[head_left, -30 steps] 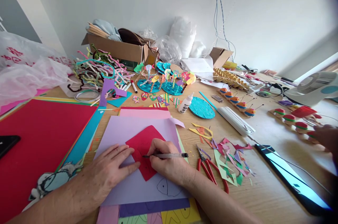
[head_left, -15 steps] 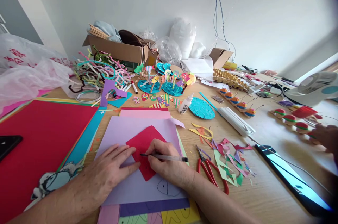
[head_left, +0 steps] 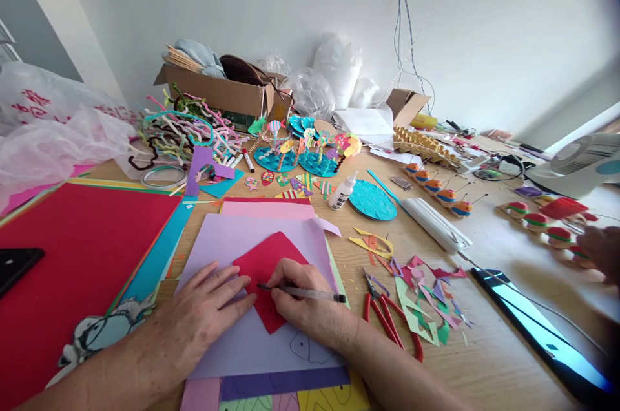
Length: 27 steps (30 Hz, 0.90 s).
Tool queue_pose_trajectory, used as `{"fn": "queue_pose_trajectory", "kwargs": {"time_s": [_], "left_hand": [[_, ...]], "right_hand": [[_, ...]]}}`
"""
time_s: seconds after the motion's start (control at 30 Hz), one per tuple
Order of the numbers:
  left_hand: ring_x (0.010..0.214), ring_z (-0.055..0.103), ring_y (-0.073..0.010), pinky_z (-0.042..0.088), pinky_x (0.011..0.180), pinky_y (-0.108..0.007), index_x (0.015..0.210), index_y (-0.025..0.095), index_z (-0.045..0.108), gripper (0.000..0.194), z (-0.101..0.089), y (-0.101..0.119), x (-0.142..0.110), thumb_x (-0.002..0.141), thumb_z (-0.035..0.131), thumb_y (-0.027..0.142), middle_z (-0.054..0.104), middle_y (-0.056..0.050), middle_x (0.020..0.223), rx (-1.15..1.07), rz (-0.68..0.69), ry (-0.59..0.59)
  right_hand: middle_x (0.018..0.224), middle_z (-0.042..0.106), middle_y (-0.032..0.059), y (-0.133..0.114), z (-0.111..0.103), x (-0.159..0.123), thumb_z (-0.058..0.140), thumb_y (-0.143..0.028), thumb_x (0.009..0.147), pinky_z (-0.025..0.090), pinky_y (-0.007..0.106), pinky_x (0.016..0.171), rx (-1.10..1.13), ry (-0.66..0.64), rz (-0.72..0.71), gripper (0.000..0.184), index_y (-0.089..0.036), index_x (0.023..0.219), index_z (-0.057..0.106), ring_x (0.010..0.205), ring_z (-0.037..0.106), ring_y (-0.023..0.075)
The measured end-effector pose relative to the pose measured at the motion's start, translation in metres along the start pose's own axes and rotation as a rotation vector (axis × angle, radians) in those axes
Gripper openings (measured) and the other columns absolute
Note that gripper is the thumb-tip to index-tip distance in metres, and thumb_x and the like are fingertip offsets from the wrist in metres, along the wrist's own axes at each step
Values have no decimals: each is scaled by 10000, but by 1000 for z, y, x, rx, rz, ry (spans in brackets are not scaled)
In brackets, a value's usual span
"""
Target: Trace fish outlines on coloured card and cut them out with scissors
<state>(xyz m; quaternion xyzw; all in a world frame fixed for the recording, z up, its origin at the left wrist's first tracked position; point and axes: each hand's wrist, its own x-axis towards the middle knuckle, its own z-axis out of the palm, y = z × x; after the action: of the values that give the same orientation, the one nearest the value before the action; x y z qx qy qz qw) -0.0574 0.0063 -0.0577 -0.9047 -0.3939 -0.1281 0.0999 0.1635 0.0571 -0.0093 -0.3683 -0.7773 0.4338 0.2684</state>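
My right hand (head_left: pixel 303 298) pinches a pen (head_left: pixel 314 294), its tip on a red paper piece (head_left: pixel 271 262). Flat across the left edge of that red piece lies my left hand (head_left: pixel 213 307), fingers spread. Under both is a light purple sheet (head_left: pixel 213 236) on a stack of coloured papers. A fish-like outline (head_left: pixel 310 346) is drawn on the purple sheet near my right wrist. Red-handled scissors (head_left: pixel 385 314) lie open just right of the stack. What the pen marks is mostly hidden by my fingers.
Paper scraps (head_left: pixel 431 295), a phone (head_left: pixel 537 327) and a white power strip (head_left: pixel 436 223) lie to the right. A glue bottle (head_left: pixel 341 192) stands beside a blue disc (head_left: pixel 372 199). Red paper (head_left: pixel 87 249) covers the left side. Another person's hand (head_left: pixel 603 246) is at far right.
The view has shifted very slightly. My right hand and the pen keep nearly the same place on the red paper, and my left hand stays flat.
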Motion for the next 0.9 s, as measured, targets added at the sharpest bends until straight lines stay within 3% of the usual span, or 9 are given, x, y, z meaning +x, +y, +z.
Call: {"fn": "queue_pose_trajectory", "kwargs": {"time_s": [0.3, 0.9], "left_hand": [[1182, 468, -197, 261, 1082, -398, 1259, 279, 533, 444, -11, 4, 5, 884, 384, 93, 594, -21, 1244, 3, 6, -11], [1202, 443, -190, 252, 1090, -394, 1286, 267, 503, 492, -12, 2, 5, 862, 367, 56, 579, -27, 1252, -29, 28, 9]], "right_hand": [[614, 552, -47, 3, 2, -1, 485, -92, 685, 360, 184, 526, -43, -7, 13, 132, -200, 730, 545, 547, 478, 96], [608, 545, -49, 2, 1, -1, 486, -89, 685, 357, 180, 519, -42, -13, 24, 131, -202, 725, 540, 541, 477, 93]]}}
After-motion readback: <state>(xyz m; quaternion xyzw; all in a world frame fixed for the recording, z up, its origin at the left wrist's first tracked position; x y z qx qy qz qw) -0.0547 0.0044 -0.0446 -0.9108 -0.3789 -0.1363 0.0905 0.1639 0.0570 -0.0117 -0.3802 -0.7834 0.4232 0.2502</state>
